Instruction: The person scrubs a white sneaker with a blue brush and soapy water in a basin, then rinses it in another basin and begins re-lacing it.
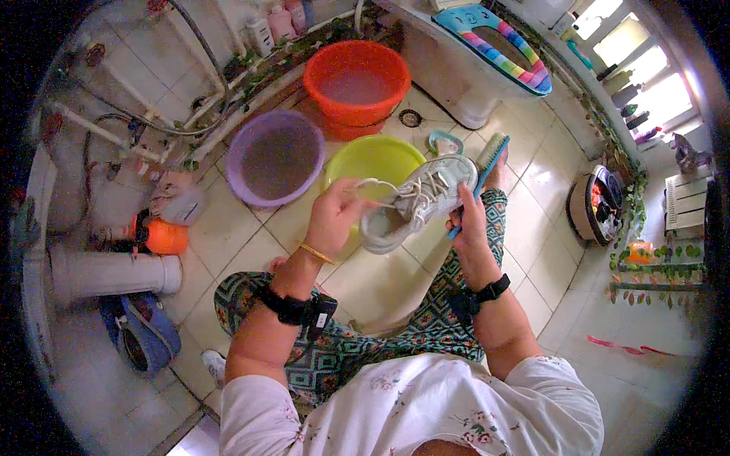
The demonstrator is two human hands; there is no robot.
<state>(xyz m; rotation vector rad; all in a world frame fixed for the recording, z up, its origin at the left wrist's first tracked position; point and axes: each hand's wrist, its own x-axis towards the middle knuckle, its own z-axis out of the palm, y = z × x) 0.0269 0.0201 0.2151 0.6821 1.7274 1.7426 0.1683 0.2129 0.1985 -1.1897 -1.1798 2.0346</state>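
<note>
A white lace-up sneaker [425, 199] is held over the near right side of a yellow-green basin [373, 157], its toe pointing up and right. My right hand [470, 219] grips the side of the sneaker and, together with it, a blue-handled scrubbing brush [491, 155] with pale bristles. My left hand [337, 216] is at the ankle end of the shoe, its fingers pinched on a loop of the white shoelace [376, 182]. The fingertips of the left hand are slightly blurred.
A purple basin [275, 158] of dark water and a red basin [357, 85] with liquid stand beyond. A teal-rimmed dish [446, 142] and a floor drain [410, 118] lie near the toilet base [476, 111]. Left are an orange container [166, 236] and a white pipe [117, 275].
</note>
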